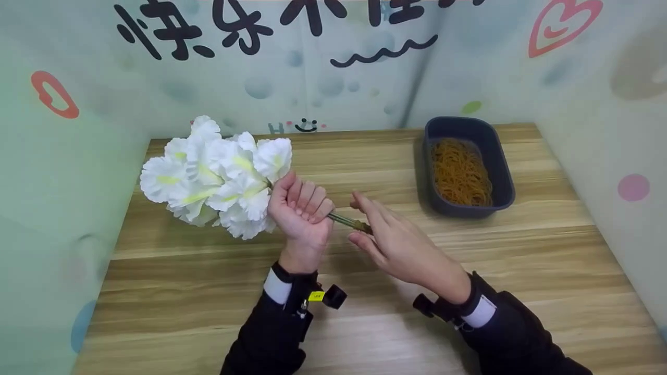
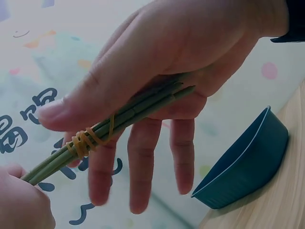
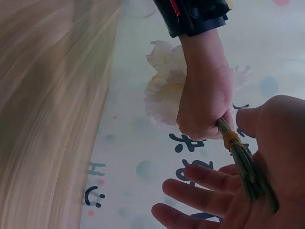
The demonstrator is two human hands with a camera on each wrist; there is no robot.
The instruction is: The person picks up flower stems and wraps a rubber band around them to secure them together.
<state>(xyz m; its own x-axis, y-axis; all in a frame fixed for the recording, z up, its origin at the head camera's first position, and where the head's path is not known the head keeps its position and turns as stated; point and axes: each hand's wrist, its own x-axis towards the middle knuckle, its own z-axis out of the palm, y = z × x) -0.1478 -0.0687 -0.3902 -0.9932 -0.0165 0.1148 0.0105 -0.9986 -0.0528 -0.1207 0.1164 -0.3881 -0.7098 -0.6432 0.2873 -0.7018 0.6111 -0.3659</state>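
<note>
My left hand (image 1: 303, 213) grips a bunch of white artificial-looking flowers (image 1: 213, 179) by the stems, just below the blossoms. The ruffled petals have yellow-green centres and spread to the left of that fist. Green stems (image 2: 138, 110) run out to the right between my two hands. Near the cut ends, a tan rubber band (image 2: 84, 142) is wound round them several times. My right hand (image 1: 409, 247) is at the stem ends, its fingers extended and spread. In the right wrist view the stem ends lie over its palm, with the thumb apart from the fingers.
A dark blue plastic box (image 1: 504, 179) stands at the back right of the wooden table (image 1: 552, 271), holding a heap of tan rubber bands (image 1: 459, 174). Printed pale walls (image 1: 312, 99) enclose the table at the back and both sides.
</note>
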